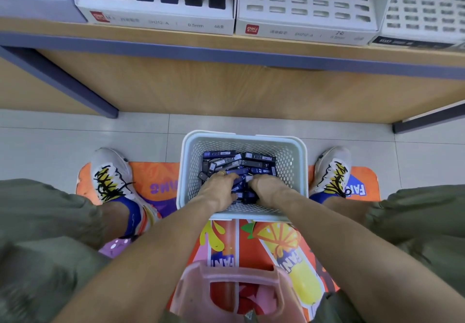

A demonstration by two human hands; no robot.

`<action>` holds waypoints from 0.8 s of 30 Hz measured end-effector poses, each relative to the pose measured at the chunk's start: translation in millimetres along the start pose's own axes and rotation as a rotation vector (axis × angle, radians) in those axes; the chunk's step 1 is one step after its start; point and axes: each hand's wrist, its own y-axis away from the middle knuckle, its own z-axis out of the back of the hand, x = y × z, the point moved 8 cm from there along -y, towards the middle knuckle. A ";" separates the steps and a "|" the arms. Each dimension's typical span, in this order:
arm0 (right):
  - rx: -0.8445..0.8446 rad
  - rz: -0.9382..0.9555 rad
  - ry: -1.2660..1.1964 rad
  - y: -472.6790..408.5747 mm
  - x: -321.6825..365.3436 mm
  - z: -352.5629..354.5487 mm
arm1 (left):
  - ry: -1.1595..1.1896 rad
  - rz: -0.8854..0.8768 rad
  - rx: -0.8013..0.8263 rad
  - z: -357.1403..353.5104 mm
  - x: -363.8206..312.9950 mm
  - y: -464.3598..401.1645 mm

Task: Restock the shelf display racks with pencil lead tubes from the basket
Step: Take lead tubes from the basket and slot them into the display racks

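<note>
The fingers of both hands are sunk among the pencil lead tubes [239, 165], so their tips are hidden, and I cannot tell whether either hand has closed on a tube or only rests on the heap. The lower part of the pile is covered by the hands. The tubes are small, dark blue and black, heaped loosely in the bottom of the pale basket [299, 151], which stands on the floor between the person's shoes on an orange mat [251, 232].

The left hand [221, 189] reaches down into the near left of the basket, back upward, with a ring on one finger. The right hand [266, 186] lies just beside it, also back upward, its fingers bent down into the tubes. Both bare forearms slant inward from the lower corners.

Above, the shelf [226, 45] carries white display racks. The left rack [156, 3] holds upright tubes marked 0.5, cut off by the top edge. The middle rack [307, 3] shows rows of slots; a third rack at the far right is blurred and cropped. A pink stool [234, 287] shows between the knees, partly out of view.
</note>
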 end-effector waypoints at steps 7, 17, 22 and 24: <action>-0.048 -0.001 -0.080 3.7 -3.0 4.5 | 0.098 0.041 -0.034 1.8 3.9 2.0; -0.344 -0.183 -1.017 21.7 -25.0 40.5 | 0.549 0.092 -0.054 12.3 -0.2 11.7; -0.341 -0.096 -1.311 46.7 -4.3 82.9 | 1.174 0.080 0.113 24.3 -33.0 31.1; -0.370 -0.064 -1.304 61.8 -0.4 100.9 | 1.296 0.035 0.133 41.0 -47.8 45.4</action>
